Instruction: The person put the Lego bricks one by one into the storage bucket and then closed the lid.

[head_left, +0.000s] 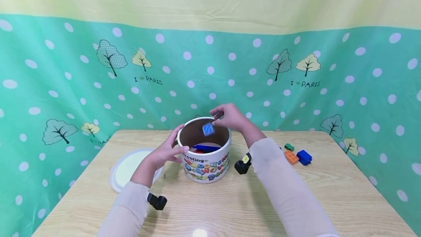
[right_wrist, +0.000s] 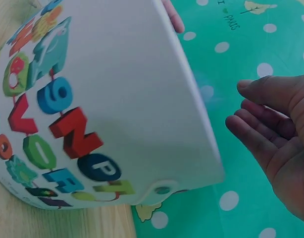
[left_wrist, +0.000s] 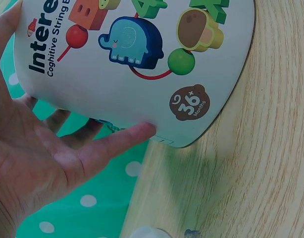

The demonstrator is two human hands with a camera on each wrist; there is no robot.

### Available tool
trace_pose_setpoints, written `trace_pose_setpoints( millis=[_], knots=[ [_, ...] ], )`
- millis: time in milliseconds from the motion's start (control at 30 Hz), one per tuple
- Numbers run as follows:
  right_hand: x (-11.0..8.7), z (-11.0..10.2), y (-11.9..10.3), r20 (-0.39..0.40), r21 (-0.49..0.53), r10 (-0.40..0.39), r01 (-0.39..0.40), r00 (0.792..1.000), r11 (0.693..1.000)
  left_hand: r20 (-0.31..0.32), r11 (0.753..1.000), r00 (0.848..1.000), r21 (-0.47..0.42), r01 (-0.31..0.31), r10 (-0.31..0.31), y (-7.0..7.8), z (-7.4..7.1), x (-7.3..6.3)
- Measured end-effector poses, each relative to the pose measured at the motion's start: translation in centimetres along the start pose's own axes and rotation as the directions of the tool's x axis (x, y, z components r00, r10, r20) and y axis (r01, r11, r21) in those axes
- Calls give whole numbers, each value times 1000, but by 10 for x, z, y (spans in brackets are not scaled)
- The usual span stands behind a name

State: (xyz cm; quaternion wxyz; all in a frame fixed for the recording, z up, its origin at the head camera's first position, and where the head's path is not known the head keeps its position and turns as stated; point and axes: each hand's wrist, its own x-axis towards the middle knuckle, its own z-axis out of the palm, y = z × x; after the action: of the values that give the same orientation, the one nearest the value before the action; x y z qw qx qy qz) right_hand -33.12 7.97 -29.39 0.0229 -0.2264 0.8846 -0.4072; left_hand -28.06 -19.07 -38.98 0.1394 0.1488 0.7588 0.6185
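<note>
A white bucket (head_left: 206,165) with colourful printed letters stands on the table, its top uncovered. My left hand (head_left: 167,151) holds its left side, thumb and a finger at the rim; the left wrist view shows other fingers spread along the wall. A small blurred blue block (head_left: 208,129) is in mid-air within the bucket's mouth, just below my right fingertips. My right hand (head_left: 230,118) is above the right rim; in the right wrist view its thumb and fingers (right_wrist: 251,129) are apart with nothing between them. Blue and red pieces (head_left: 207,148) lie inside the bucket.
A round white lid (head_left: 131,165) lies flat left of the bucket, partly behind the left forearm. Right of the right arm are a green block (head_left: 289,147), an orange block (head_left: 291,157) and a blue block (head_left: 304,157). A polka-dot curtain (head_left: 210,83) hangs behind the table (head_left: 204,207).
</note>
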Motion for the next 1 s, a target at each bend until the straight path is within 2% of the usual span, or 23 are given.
trace_pose_setpoints(
  millis=[367,800,1000],
  knots=[
    [-10,1,15,-9,18,-36,36,999,999,7,1000,1000,-8,-8,8,1,0,-1],
    [-52,1,29,-97,71,-160,167,982,983,18,1000,1000,-3,-8,8,0,0,-1],
    [-72,3,38,-159,100,-218,235,963,967,14,1000,1000,-6,-17,17,1,1,-1]
  ],
)
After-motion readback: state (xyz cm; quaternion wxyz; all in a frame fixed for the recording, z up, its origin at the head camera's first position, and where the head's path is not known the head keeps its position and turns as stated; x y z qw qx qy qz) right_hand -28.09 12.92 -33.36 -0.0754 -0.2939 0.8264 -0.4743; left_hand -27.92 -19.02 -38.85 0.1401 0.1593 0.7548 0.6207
